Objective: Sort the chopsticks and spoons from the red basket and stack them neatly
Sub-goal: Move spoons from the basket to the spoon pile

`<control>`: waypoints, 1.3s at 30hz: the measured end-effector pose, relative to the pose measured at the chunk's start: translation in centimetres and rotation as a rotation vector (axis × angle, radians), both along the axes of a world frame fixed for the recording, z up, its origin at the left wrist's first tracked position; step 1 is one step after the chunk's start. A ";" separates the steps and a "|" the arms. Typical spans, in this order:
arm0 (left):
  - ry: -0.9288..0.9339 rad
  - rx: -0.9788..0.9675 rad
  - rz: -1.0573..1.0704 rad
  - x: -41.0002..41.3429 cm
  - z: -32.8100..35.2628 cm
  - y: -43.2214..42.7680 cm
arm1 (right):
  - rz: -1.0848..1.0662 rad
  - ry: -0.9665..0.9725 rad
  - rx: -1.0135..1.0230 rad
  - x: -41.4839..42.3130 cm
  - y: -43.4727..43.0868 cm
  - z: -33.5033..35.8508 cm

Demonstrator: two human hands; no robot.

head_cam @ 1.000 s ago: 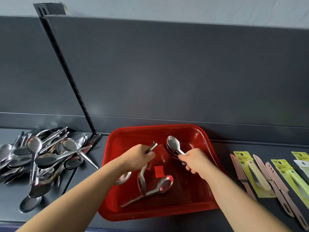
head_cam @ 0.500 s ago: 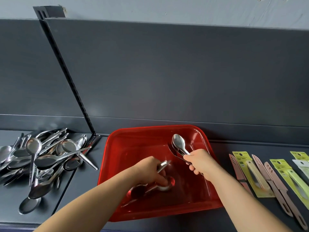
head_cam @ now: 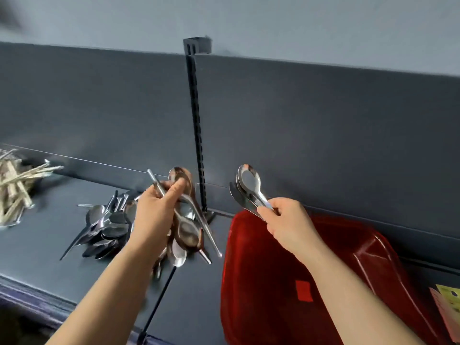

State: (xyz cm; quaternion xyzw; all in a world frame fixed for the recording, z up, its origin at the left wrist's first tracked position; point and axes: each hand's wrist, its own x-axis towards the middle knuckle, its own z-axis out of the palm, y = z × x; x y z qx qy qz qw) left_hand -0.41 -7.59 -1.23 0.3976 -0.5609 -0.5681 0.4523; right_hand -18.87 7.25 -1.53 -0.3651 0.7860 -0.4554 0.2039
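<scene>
- Dark shelf [head_cam: 49,260] carries the red basket [head_cam: 378,247], seemingly emptied, nearest on the right.
- Right hand [head_cam: 290,226] pinches nested spoons [head_cam: 249,185] over its rim; left hand [head_cam: 156,212] clutches a loose bunch [head_cam: 186,230].
- Step: carrying spoons out; next, lay them aligned onto the spoon pile [head_cam: 104,227].
- Chopsticks [head_cam: 15,185] lie far left.

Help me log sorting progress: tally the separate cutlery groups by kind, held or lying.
Spoon groups: 3 (spoon bunch in left hand, spoon stack in right hand, spoon pile on shelf)
Chopstick groups: 1 (chopstick heap)
Total: 4
</scene>
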 end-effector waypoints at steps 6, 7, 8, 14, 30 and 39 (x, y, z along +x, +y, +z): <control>-0.177 0.030 0.116 5.4 -3.5 -8.5 | 0.119 -0.005 0.089 7.3 -10.7 -1.8; -0.200 0.046 0.112 6.0 -4.2 -9.8 | 0.124 0.014 0.121 8.4 -12.1 -2.4; -0.221 0.058 0.100 6.4 -4.7 -11.1 | 0.126 0.021 0.145 9.3 -13.4 -3.1; -0.302 0.002 -0.011 6.8 -7.1 -15.2 | -0.068 0.066 0.222 13.0 -18.1 -6.4; -0.397 -0.115 0.039 5.3 -10.2 -16.9 | -0.416 0.177 0.189 15.9 -19.2 -9.6; -0.430 -0.183 -0.014 5.3 -9.3 -16.1 | -0.325 0.187 0.202 15.9 -18.1 -9.2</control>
